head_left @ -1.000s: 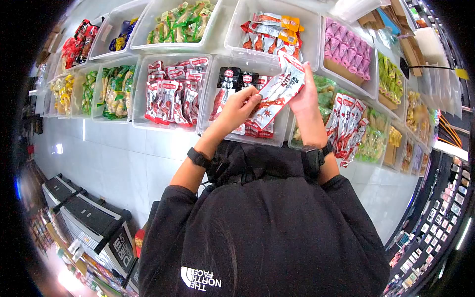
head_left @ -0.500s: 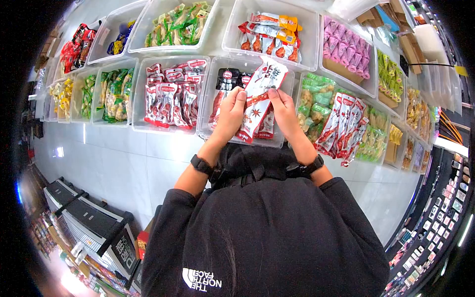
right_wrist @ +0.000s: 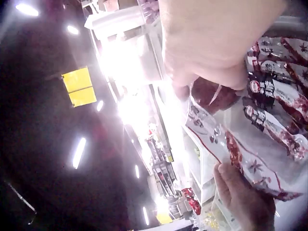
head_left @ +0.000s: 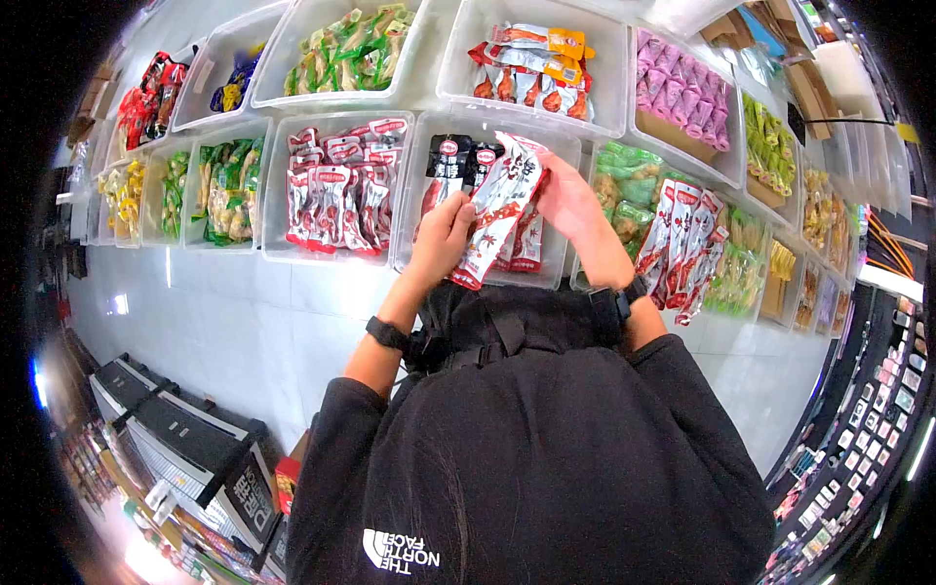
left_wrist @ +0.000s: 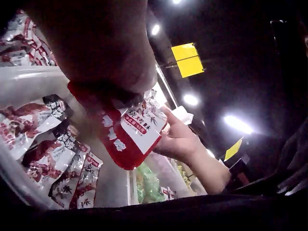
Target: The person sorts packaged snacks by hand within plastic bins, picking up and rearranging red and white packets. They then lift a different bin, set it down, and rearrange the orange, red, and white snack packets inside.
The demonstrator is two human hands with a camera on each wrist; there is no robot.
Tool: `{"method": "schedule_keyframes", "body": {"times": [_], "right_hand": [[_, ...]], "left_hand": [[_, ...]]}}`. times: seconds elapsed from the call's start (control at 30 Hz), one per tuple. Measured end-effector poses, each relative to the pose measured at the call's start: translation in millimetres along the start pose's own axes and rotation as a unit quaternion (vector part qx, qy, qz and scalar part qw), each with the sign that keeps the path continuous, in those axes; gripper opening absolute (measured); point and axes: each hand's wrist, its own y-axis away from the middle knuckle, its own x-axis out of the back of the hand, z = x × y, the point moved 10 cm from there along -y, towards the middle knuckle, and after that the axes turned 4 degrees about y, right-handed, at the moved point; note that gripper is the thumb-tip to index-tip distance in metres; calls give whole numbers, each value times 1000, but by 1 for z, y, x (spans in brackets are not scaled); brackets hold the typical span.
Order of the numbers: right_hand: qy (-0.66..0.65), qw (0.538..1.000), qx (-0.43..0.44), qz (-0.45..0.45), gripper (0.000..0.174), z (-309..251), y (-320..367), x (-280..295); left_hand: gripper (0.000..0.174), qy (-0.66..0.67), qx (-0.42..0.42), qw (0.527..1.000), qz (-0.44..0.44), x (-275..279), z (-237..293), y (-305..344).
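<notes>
A long white and red foil snack packet is held at a slant above a clear plastic bin. My left hand pinches its left edge near the lower half, thumb on the printed face. At the packet's upper end is my right hand; in the right wrist view its fingers curl over that end. The left wrist view shows the red back of the packet with a white label. Below it in the bin lie black-topped packets and more red and white ones.
Left of this bin stands a bin of red and white packets. To the right are green packets with several white and red packets laid over them. Behind are orange-topped packets and purple ones. A black shopping cart stands lower left.
The packet has been brought down from a raised, more tilted position over the bin. My right hand moved to its middle, then shifted up to the upper end; my left hand kept its grip.
</notes>
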Motion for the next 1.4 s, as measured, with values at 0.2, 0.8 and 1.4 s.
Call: {"method": "schedule_keyframes", "body": {"times": [0.2, 0.8, 1.4], "right_hand": [[-119, 990, -65, -42, 29, 21, -7, -15], [-75, 997, -9, -21, 33, 18, -2, -3], [46, 986, -24, 161, 31, 43, -52, 109]], "left_hand": [[23, -5, -31, 1000, 1, -9, 1, 7], [23, 45, 16, 999, -12, -10, -4, 21], [18, 217, 190, 951, -110, -21, -87, 42]]}}
